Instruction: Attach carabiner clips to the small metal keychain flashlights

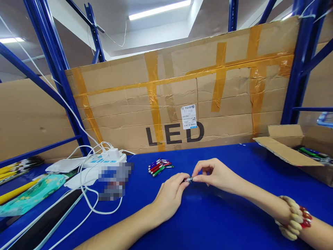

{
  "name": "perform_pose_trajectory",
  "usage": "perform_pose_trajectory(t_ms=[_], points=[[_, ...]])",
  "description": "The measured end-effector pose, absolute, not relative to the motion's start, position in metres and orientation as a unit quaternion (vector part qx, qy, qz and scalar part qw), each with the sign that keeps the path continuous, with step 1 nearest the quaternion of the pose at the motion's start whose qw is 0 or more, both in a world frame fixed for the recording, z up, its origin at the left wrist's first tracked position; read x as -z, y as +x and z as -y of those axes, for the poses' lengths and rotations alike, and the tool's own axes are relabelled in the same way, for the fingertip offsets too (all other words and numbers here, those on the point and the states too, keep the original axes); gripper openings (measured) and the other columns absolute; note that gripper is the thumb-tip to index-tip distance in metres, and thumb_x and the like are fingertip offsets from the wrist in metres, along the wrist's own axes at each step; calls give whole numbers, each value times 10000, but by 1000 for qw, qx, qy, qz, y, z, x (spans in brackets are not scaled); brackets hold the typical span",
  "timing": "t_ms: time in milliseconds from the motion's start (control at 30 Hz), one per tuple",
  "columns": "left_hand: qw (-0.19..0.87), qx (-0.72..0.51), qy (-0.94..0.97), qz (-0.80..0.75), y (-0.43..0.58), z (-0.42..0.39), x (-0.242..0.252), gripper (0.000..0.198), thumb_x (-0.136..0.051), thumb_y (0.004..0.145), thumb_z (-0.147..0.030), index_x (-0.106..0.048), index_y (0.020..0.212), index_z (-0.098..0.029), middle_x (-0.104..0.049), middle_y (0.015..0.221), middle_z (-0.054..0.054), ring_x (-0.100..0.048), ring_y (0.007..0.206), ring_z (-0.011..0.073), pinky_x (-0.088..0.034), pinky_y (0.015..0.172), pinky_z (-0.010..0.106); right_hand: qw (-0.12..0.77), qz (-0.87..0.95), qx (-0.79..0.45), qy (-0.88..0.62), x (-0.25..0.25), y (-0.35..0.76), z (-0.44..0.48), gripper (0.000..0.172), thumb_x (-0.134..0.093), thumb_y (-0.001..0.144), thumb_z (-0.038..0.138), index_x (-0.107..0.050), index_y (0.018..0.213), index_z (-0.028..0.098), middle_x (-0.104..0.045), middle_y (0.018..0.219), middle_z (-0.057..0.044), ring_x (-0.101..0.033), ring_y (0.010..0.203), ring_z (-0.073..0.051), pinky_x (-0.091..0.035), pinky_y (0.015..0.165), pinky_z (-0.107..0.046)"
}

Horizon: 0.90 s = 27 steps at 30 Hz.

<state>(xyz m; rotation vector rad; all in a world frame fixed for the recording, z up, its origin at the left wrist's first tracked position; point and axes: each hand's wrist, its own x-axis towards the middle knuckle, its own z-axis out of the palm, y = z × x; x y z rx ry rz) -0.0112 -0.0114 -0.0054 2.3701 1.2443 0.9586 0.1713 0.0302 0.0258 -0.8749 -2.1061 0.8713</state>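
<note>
My left hand (170, 197) is closed, its thumb and fingertips pinching one end of a small dark, silvery metal piece (189, 179) just above the blue tabletop. At the other end of this piece, my right hand (211, 176) pinches with thumb and index finger. The fingers cover most of it, so its exact kind is hidden. Beyond my left hand lies a small pile of shiny slim metal tubes (157, 167) in red, green, purple and silver.
On the left, white cables run from a power strip (105, 160) over the blue table (221, 222). Yellow-handled brushes (13, 168) and a teal patterned pouch (33, 194) lie beyond them. An open cardboard box (312, 170) stands right; a cardboard sheet (125, 114) walls the back.
</note>
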Motion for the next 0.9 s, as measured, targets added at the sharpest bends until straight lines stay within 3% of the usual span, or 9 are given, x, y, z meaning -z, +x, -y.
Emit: perform_pose_trajectory(t_ms=[267, 533, 900], points=[[126, -256, 874, -393, -14, 17, 1, 229, -349, 893, -199, -552, 996, -197, -623, 881, 14, -560, 754, 138, -409, 688, 216, 285, 810, -385, -338, -15, 175, -39, 155, -720, 569, 277, -665, 598, 135, -556, 502, 21, -419, 458, -74, -316, 437, -186], [106, -252, 873, -403, -15, 15, 3, 229, -345, 895, -197, -552, 994, -199, -637, 895, 13, -576, 751, 140, -403, 658, 213, 287, 794, -411, -344, -12, 172, -34, 100, -629, 620, 235, -633, 601, 137, -529, 522, 20, -443, 442, -79, -364, 412, -183], [117, -250, 872, -404, -14, 17, 3, 251, -352, 896, -203, -551, 1049, -208, -639, 933, 18, -585, 790, 149, -424, 696, 228, 269, 792, -438, -329, -20, 171, -26, 226, -645, 647, 325, -539, 551, 150, -451, 443, 58, -419, 389, -58, -318, 389, -171]])
